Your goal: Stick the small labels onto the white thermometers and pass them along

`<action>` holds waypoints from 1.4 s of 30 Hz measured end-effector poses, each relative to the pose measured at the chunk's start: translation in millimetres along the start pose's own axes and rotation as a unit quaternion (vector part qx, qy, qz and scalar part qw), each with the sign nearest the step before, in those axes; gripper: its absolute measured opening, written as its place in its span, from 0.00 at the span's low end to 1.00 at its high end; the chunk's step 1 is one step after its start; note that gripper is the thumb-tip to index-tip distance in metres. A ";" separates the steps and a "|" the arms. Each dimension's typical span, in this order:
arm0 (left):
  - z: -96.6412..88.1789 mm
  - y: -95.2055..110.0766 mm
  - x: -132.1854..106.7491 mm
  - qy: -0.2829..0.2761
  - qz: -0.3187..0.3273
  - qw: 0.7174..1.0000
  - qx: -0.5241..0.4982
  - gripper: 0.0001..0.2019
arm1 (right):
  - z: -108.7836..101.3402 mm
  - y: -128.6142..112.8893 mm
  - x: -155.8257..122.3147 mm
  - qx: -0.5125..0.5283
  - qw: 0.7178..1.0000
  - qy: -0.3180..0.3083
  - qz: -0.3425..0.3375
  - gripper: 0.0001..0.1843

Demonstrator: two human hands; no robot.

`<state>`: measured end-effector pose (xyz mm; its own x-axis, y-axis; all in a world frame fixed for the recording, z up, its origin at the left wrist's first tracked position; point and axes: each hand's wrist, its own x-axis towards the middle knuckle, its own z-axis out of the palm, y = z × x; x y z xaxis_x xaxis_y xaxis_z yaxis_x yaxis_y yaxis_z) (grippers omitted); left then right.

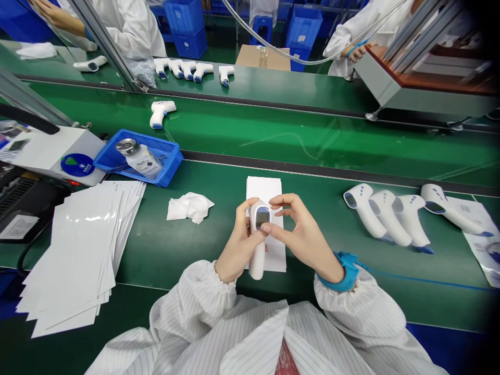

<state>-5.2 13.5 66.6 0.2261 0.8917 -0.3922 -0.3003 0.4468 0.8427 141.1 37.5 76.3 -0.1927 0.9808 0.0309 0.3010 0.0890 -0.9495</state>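
A white infrared thermometer (257,260) with a small grey display and a blue-edged head stands out in the middle, its handle toward me. My left hand (240,245) is wrapped round its neck and handle. The thumb of my right hand (302,234) touches the lower edge of the display, while its other fingers are curved and apart near the head's right side. Under the thermometer lies a stack of white paper (275,250) on the green bench. A blue wrist strap (344,271) circles my right wrist.
Several white thermometers (390,216) lie at right, beside a printed sheet (486,250). Left are a crumpled wipe (190,207), a blue tray (169,161) with a bottle (142,160), and white sheets (78,245). Another thermometer (160,113) rests on the green belt (253,127). Co-workers (133,31) sit opposite.
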 end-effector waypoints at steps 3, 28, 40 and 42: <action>1.9 -2.0 -2.3 -0.013 0.033 0.999 0.021 0.35 | 4.9 0.3 3.4 -0.057 0.994 0.004 -0.098 0.15; -4.9 0.7 18.0 0.004 -0.021 0.990 0.141 0.27 | -39.6 81.2 162.8 -0.248 0.958 0.107 0.096 0.30; -25.3 -21.9 27.2 0.073 0.032 0.996 0.031 0.18 | -141.2 143.8 9.2 -0.546 0.762 0.310 0.163 0.31; -17.8 -21.3 27.3 0.066 0.031 0.997 0.034 0.19 | -147.3 147.0 -15.7 -0.570 0.729 0.309 0.219 0.31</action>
<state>-9.2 29.6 31.4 0.0849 0.9210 -0.3803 -0.2444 0.3892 0.8881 326.0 60.8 -17.7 0.5063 0.8184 0.2716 0.8561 -0.5150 -0.0441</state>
